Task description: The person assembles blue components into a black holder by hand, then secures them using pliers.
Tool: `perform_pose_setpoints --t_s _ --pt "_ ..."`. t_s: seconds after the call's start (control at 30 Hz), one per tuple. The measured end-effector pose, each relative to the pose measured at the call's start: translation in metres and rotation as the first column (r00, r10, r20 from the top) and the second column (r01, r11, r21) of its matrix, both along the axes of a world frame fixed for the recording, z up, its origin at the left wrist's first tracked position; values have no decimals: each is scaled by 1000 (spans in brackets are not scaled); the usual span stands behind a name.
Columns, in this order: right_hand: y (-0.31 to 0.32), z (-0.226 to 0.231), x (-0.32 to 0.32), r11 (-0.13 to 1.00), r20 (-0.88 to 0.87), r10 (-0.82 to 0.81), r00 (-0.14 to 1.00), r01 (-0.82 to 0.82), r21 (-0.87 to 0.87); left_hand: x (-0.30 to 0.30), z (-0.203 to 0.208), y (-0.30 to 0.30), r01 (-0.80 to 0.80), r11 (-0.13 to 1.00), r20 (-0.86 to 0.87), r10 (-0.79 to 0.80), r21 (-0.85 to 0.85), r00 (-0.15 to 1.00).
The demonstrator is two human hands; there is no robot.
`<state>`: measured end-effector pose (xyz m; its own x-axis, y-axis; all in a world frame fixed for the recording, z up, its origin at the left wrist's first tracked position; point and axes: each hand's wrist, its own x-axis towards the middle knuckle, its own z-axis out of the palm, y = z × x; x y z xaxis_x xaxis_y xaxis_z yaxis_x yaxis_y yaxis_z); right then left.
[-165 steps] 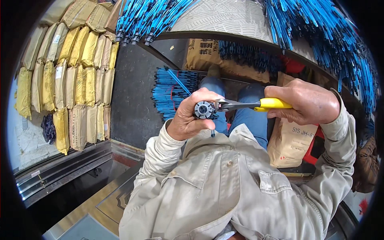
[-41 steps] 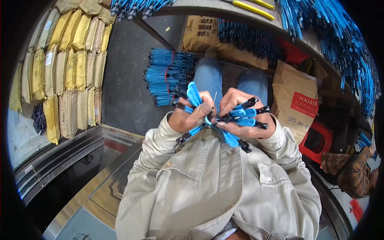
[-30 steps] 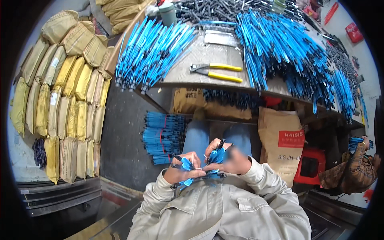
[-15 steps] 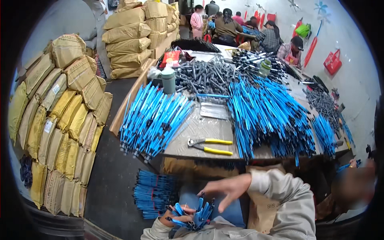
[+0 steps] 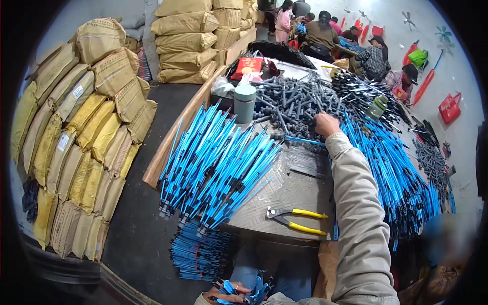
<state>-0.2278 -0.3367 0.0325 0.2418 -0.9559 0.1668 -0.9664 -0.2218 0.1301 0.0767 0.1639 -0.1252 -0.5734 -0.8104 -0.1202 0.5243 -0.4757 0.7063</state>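
At the lower edge, close to my lap, my left hand point(image 5: 230, 293) is closed around a bunch of short blue sticks point(image 5: 262, 290) with dark ends. My right arm stretches far forward over the table. My right hand point(image 5: 327, 125) rests at the near edge of a heap of dark grey tubular plastic parts point(image 5: 295, 101), fingers curled down; whatever they grip is hidden. Just left of it lies a single blue stick point(image 5: 305, 141), and nearer to me a flat stack of clear thin strips point(image 5: 307, 161). Yellow-handled end nippers point(image 5: 297, 219) lie near the table's front edge.
Piles of long blue sticks lie left point(image 5: 216, 162) and right point(image 5: 391, 173) of the bare tabletop point(image 5: 254, 201). Behind the left pile stands a grey-green tumbler point(image 5: 245, 103). Red-banded blue bundles point(image 5: 198, 254) sit below the table. Stacked sacks point(image 5: 76, 168) line the left; people sit farther back.
My right hand has gone from above the bunch near my lap out to the grey heap. The left hand keeps its bunch, now lower in view. The view has shifted, with the table appearing further right.
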Motion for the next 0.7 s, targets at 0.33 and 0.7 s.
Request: perform_pose_setpoints --t_s 0.33,0.7 --pt "52 64 30 900 87 387 918 -356 -253 -19 29 -18 -73 996 27 74 -42 997" --pt "400 35 37 246 369 903 219 -969 -30 -40 44 41 7 953 230 65 -302 971"
